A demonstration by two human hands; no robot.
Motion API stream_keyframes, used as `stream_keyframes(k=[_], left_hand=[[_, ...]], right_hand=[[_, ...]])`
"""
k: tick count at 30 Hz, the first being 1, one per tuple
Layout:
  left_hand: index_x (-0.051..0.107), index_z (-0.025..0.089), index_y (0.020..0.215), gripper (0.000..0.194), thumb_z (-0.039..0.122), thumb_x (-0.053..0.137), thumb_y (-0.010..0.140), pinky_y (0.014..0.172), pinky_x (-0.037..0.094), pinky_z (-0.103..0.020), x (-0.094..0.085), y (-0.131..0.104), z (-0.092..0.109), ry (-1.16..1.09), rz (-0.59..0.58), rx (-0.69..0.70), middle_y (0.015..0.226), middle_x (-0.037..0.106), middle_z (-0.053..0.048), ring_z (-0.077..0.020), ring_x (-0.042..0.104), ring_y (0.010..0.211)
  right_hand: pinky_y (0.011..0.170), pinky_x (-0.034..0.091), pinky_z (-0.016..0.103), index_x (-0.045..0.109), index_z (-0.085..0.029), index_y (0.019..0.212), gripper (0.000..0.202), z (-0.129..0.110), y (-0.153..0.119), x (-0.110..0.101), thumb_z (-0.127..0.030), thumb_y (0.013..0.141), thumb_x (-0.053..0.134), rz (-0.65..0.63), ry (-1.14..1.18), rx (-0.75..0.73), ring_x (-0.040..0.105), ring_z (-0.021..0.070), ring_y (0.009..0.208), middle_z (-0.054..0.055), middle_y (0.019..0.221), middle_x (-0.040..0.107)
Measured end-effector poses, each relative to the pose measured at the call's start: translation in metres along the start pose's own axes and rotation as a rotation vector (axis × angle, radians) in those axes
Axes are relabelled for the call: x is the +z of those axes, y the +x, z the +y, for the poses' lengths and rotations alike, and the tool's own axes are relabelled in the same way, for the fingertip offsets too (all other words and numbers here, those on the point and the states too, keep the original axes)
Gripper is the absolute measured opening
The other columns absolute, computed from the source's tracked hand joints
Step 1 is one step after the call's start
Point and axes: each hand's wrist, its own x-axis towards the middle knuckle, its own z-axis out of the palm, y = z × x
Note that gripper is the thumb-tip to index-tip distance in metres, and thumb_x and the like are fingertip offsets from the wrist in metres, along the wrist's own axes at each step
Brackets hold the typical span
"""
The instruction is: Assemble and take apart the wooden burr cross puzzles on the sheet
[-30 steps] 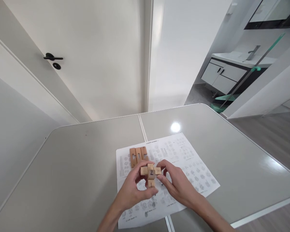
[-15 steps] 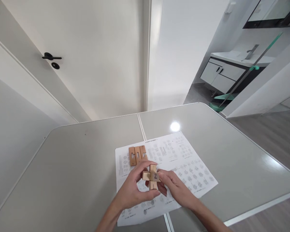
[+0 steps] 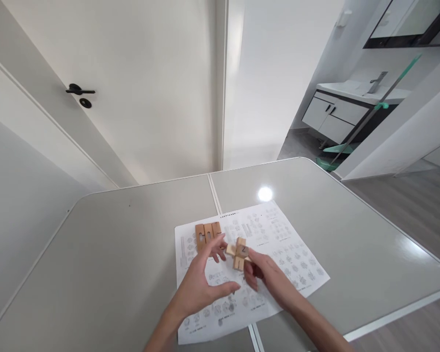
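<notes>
A wooden interlocking puzzle, cross-shaped with a "2" marked on one block, is pinched in my right hand above the printed sheet. Just to its left is my left hand, its thumb and fingers spread apart around nothing. Behind the left fingers, several flat brown wooden pieces with cut-out slots lie side by side on the sheet; their near ends are partly hidden by that hand. The white paper sheet carries rows of small printed diagrams.
The sheet lies on a grey table with a pale strip across its middle. A door with a black handle stands behind. At the far right are a sink cabinet and a green-ended pole.
My left hand has let go of the puzzle and its fingers have spread. My right hand has carried the puzzle slightly up and right, tilting it.
</notes>
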Motion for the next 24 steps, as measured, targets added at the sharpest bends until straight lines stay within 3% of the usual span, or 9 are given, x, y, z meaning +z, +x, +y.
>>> stream_keyframes(k=[2, 6, 9, 12, 18, 24], left_hand=[[0.038, 0.040, 0.153, 0.083, 0.042, 0.081, 0.082, 0.106, 0.049, -0.047, -0.004, 0.000, -0.008, 0.071, 0.081, -0.001, 0.137, 0.061, -0.007, -0.0267, 0.061, 0.116], [0.049, 0.037, 0.141, 0.051, 0.038, 0.068, 0.094, 0.112, 0.044, -0.050, -0.014, 0.003, -0.030, 0.257, 0.293, -0.037, 0.144, 0.055, -0.006, -0.0288, 0.052, 0.134], [0.046, 0.036, 0.143, 0.057, 0.038, 0.070, 0.092, 0.115, 0.042, -0.051, -0.017, 0.007, -0.048, 0.369, 0.347, -0.025, 0.149, 0.050, -0.006, -0.0304, 0.046, 0.140], [0.036, 0.037, 0.150, 0.075, 0.040, 0.076, 0.087, 0.118, 0.039, -0.054, -0.017, 0.014, -0.062, 0.443, 0.321, 0.011, 0.154, 0.046, -0.006, -0.0321, 0.042, 0.144], [0.028, 0.035, 0.155, 0.093, 0.046, 0.082, 0.081, 0.122, 0.030, -0.058, -0.017, 0.030, -0.081, 0.523, 0.283, 0.042, 0.160, 0.041, -0.009, -0.0357, 0.033, 0.150], [0.036, 0.032, 0.152, 0.093, 0.058, 0.083, 0.076, 0.119, 0.033, -0.057, -0.020, 0.050, -0.083, 0.557, 0.237, 0.088, 0.153, 0.049, -0.010, -0.0370, 0.039, 0.145]], right_hand=[[0.062, 0.041, 0.029, 0.049, -0.021, 0.065, 0.061, 0.001, 0.002, -0.018, -0.066, 0.105, 0.036, 0.113, -0.050, 0.008, 0.043, 0.0144, 0.053, -0.003, 0.053, 0.046], [0.063, 0.040, 0.029, 0.048, -0.022, 0.065, 0.060, -0.008, 0.006, -0.068, -0.067, 0.103, 0.037, 0.342, -0.220, -0.018, 0.042, 0.0158, 0.058, -0.002, 0.059, 0.048], [0.063, 0.039, 0.029, 0.048, -0.022, 0.066, 0.057, -0.017, 0.012, -0.102, -0.068, 0.100, 0.044, 0.502, -0.420, -0.029, 0.045, 0.0166, 0.060, -0.001, 0.062, 0.049], [0.057, 0.033, 0.028, 0.047, -0.022, 0.062, 0.060, -0.020, 0.022, -0.126, -0.068, 0.099, 0.043, 0.590, -0.717, 0.049, 0.042, 0.0149, 0.055, -0.001, 0.059, 0.051], [0.052, 0.028, 0.028, 0.038, -0.023, 0.059, 0.058, -0.009, 0.044, -0.148, -0.068, 0.096, 0.041, 0.721, -1.069, 0.028, 0.039, 0.0153, 0.052, -0.001, 0.053, 0.045], [0.052, 0.028, 0.028, 0.042, -0.023, 0.060, 0.061, -0.001, 0.051, -0.151, -0.073, 0.095, 0.038, 0.743, -1.116, 0.053, 0.043, 0.0171, 0.052, 0.000, 0.053, 0.047]])
